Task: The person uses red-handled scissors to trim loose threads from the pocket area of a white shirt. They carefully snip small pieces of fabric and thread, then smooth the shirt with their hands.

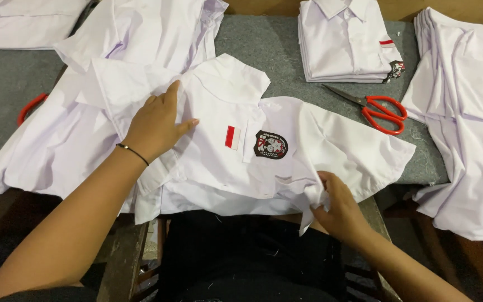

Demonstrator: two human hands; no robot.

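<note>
A white short-sleeved shirt (286, 168) lies spread on the grey table (269, 45), with a small red-and-white patch (232, 137) and a dark round emblem (270, 145) on its chest. My left hand (155, 126) rests flat on the shirt near the collar, fingers apart, a thin black band on the wrist. At the near edge my right hand (334, 204) pinches a bunched fold of the shirt's lower hem.
Red-handled scissors (378, 112) lie on the table right of the shirt. A folded stack of white shirts (345, 42) sits at the back. Loose white shirts are piled at the left (57, 145), back left (152, 28) and right (465, 112). A red handle (29, 107) pokes out at left.
</note>
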